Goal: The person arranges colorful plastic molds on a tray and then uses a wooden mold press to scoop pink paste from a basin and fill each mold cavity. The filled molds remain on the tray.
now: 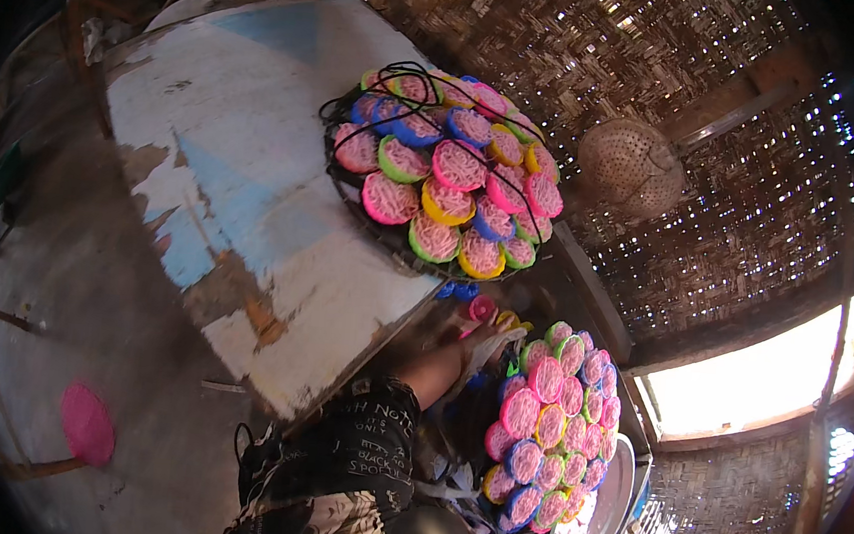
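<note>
My left hand reaches out from a black printed sleeve, past the table's near right corner. It is among small coloured plastic cups, nearest a pink cup and a yellow cup. Pale translucent plastic shows at the hand; its fingers are too dim and small to read. To the right stands a steeply tilted group of coloured cups filled with pale pink strands. Similar filled cups cover a round dark-rimmed tray on the table, with black cord lying across them. My right hand does not show.
The worn white and blue table has peeling paint. A perforated metal skimmer hangs on the woven wall. A pale basin stands at lower right, beside a bright opening. A pink round thing is at lower left.
</note>
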`<state>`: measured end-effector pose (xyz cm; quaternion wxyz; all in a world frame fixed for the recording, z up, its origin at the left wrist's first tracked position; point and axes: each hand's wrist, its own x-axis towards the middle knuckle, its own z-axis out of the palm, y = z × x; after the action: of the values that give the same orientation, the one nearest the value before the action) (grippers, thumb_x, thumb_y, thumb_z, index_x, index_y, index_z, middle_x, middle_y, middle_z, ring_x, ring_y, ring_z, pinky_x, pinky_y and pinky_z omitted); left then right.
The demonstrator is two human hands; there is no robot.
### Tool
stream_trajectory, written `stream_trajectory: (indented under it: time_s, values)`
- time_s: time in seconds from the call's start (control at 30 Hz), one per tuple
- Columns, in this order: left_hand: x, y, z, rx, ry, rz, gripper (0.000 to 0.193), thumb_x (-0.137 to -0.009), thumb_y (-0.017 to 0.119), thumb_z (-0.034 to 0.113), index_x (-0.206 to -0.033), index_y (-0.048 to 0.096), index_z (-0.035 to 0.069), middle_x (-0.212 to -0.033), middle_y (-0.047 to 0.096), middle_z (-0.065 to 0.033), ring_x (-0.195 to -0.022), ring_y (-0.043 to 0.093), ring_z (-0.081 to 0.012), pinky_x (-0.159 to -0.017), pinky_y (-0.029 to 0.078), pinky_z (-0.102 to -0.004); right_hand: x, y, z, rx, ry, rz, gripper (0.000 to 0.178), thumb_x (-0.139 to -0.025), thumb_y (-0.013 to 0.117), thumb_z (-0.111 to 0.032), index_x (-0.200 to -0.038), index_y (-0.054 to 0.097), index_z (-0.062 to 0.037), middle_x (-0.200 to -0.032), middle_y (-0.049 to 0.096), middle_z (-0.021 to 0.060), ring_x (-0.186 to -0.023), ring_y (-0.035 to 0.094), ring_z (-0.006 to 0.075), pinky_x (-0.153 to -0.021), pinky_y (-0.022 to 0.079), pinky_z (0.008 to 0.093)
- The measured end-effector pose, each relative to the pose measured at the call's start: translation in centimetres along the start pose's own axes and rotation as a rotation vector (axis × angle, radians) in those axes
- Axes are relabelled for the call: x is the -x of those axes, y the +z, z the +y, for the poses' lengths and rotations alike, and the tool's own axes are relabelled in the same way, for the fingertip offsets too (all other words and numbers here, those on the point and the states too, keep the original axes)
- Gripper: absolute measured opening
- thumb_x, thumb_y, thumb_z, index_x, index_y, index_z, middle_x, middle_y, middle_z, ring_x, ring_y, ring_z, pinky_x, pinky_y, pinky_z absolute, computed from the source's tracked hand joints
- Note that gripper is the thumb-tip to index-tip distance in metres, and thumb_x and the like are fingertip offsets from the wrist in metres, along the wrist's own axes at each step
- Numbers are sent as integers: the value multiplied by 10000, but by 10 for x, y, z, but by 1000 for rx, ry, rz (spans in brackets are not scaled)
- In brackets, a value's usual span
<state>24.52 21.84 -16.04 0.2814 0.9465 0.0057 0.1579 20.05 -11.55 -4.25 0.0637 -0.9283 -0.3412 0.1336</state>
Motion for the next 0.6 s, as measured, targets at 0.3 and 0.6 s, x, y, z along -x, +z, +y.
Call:
stream_trajectory:
  time_s: [0.3,0.6]
  values:
    - [-20,18,-8,-272,-104,-269,435,-805,504,263,-1235,524,205,-1254,527,-44,-1201,450,-309,-947,349,-592,19,-5,14,-31,150,-40,483,-804,582,-127,-1280,528,-188,-1149,560,149,-949,562,311,-811,474,404]
    - [24,-4,-25,14,-242,-305,242,-820,490,229,-929,692,151,-1070,631,-54,-1017,585,-288,-797,448,-559,35,1,15,-66,206,-59,476,-801,588,-121,-1271,535,-176,-1130,569,142,-939,564,294,-806,475,393]
